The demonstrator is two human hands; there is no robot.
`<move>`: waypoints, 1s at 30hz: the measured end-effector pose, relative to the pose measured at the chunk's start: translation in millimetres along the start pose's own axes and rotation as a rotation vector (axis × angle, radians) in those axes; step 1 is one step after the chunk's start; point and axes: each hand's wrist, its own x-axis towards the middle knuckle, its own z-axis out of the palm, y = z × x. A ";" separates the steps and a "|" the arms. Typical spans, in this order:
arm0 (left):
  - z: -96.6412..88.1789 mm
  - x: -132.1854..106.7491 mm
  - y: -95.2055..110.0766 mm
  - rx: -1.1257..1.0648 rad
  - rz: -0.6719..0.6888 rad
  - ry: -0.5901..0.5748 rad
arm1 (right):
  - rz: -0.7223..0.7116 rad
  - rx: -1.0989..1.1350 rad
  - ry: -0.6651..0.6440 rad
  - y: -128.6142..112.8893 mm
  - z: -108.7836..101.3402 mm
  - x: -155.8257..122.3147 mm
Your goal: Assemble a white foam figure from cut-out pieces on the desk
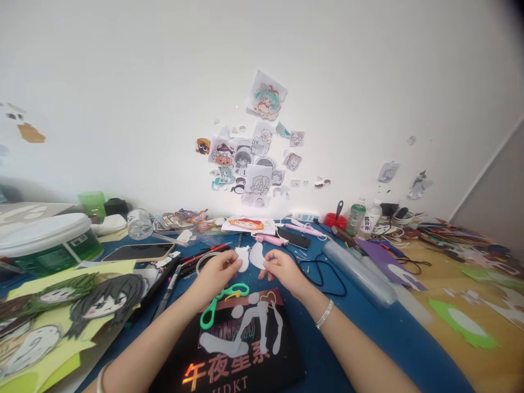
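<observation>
My left hand [225, 267] pinches a small white paper cutout [243, 258] above the blue table cover. A curved white paper piece [257, 255] is pinched at its lower edge by my right hand [282, 268]. The two pieces are held side by side, with a narrow gap between them. Below my hands lies a black box or folder [282, 376] with printed lettering. Green-handled scissors [209, 315] rest across its upper left part. Pale grey-white cut paper shapes [221, 344] lie spread on it, beside a small yellow heart outline [269, 297].
Pens [167, 295], a phone [139, 251] and drawn paper heads [107, 300] lie left, near a white tub [45, 234]. Behind are pink pen-like tools [268, 239] and a dark phone [293, 238]. A clear plastic roll [360, 273] and bottles [356, 216] stand right.
</observation>
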 end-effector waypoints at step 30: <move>10.8 -1.2 -5.0 0.038 0.143 -0.114 | -0.069 0.073 0.017 1.9 8.4 -2.2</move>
